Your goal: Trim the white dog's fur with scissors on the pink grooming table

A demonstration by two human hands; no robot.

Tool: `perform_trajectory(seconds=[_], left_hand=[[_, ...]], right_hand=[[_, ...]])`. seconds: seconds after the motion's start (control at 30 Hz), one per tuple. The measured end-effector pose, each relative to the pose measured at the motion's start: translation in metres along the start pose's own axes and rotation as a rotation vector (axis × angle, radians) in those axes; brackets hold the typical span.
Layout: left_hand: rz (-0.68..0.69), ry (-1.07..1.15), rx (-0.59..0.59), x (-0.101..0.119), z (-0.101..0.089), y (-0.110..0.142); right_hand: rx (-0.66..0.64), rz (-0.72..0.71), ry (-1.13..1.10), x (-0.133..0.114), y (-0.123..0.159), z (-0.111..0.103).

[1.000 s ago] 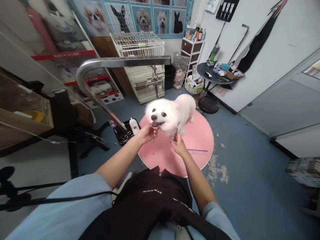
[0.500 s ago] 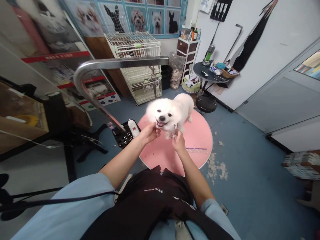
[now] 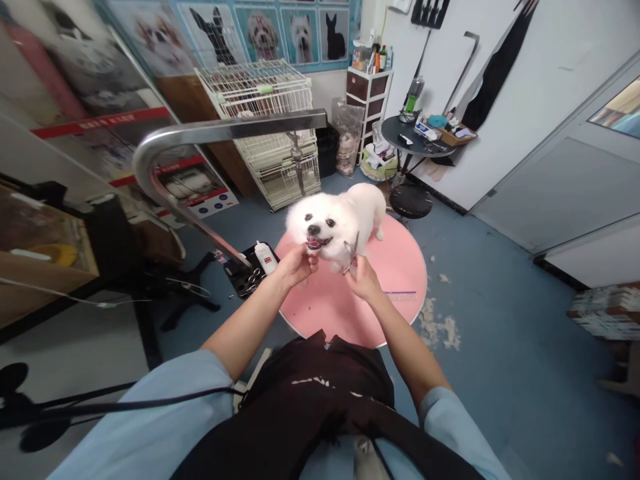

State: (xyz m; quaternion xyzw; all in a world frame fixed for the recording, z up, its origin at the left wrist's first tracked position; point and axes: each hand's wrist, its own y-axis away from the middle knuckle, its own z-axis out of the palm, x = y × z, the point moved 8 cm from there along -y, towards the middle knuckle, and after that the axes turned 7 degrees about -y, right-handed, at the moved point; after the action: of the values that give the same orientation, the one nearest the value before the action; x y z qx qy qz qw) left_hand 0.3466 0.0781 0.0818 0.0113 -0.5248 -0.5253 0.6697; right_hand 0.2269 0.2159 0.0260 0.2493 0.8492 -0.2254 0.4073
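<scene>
A small white fluffy dog [image 3: 345,213] stands on a round pink table [image 3: 395,263], facing me with its mouth open. My left hand [image 3: 296,263] is closed under the dog's chin, holding its muzzle fur. My right hand [image 3: 363,280] grips a pair of scissors [image 3: 351,252], blades pointing up beside the dog's chest. A purple comb [image 3: 400,294] lies on the table to the right of my right hand.
A bent steel grooming arm [image 3: 200,140] arches over the table's left side. A black tray [image 3: 246,275] with tools and a white bottle [image 3: 265,257] sits at the left. Cut fur [image 3: 440,327] lies on the blue floor. Wire cages [image 3: 270,127], a black stool [image 3: 411,200] and a cluttered round table [image 3: 417,137] stand behind.
The dog has turned its head a little. My right hand has lifted the scissors from low at the dog's chest to point upward beside it. My left hand stays under the chin.
</scene>
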Motion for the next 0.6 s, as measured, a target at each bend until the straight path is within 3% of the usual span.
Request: perform_trajectory(seconds=[0.1, 0.23, 0.6], left_hand=[[0.005, -0.011, -0.005, 0.002, 0.000, 0.002], [-0.007, -0.019, 0.007, 0.004, 0.001, 0.006], [0.006, -0.010, 0.082, 0.005, -0.004, 0.011]], right_hand=[[-0.050, 0.035, 0.011, 0.001, -0.004, -0.004], [-0.062, -0.055, 0.027, -0.011, -0.007, -0.012], [-0.232, -0.066, 0.051, -0.021, -0.021, -0.031]])
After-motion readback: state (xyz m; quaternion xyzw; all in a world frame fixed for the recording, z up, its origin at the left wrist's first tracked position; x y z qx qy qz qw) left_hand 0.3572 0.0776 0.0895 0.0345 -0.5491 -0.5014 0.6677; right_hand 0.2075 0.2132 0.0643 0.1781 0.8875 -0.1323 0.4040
